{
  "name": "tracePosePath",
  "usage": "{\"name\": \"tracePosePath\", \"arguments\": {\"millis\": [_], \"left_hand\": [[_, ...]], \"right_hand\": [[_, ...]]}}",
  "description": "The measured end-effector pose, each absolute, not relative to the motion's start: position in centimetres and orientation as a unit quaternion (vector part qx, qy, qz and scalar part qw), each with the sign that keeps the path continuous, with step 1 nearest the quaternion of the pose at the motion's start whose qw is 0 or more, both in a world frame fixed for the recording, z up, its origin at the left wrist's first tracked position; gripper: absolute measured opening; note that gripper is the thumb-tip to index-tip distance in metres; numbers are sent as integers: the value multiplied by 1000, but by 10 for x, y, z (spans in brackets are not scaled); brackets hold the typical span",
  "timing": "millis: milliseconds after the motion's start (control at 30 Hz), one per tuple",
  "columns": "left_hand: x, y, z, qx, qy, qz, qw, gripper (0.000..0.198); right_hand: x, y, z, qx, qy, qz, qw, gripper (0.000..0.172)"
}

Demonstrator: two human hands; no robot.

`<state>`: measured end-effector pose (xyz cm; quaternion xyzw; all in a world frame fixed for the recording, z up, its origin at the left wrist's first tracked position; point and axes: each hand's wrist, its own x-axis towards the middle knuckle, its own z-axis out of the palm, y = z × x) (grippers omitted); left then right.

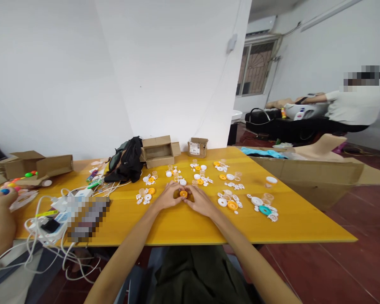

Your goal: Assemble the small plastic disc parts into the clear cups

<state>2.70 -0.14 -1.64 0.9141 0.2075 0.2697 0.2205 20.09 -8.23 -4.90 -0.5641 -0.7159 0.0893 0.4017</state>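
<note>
My left hand (171,195) and my right hand (199,200) meet over the middle of the table, fingers curled around a small orange round plastic part (183,194). Both hands grip it, and its sides are partly hidden by the fingers. Just beyond the fingertips lies a white round piece (183,182). To the right of my right hand is a group with a white disc (222,202), an orange ring (232,205) and white perforated pieces. Left of my left hand sits another group with a clear cup (142,192) and a white disc (147,197).
Several similar groups cover the table (177,230), one with a teal ring (265,210). Cardboard boxes (160,153) and a black bag (126,160) stand at the back. White cables and a power strip (61,217) lie left, near another person's hand (3,198).
</note>
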Motion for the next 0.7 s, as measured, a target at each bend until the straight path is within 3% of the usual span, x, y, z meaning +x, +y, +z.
{"name": "tracePosePath", "arguments": {"millis": [700], "left_hand": [[24, 4, -14, 918, 178, 247, 255, 16]], "right_hand": [[205, -75, -54, -522, -694, 171, 465, 20]]}}
